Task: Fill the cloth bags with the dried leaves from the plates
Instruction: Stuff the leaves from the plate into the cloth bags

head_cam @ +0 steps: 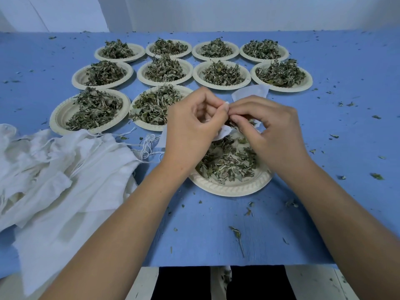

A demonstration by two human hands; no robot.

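Left hand: white bag (thin, crumpled)

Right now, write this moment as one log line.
left hand holds bag | right hand pinches leaves at bag mouth | plate beneath

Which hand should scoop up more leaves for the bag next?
Probably the right hand. Both hands pinch the cloth bag, but the right one sits directly above the leaves on the near plate, while the left hand is over toward its edge.
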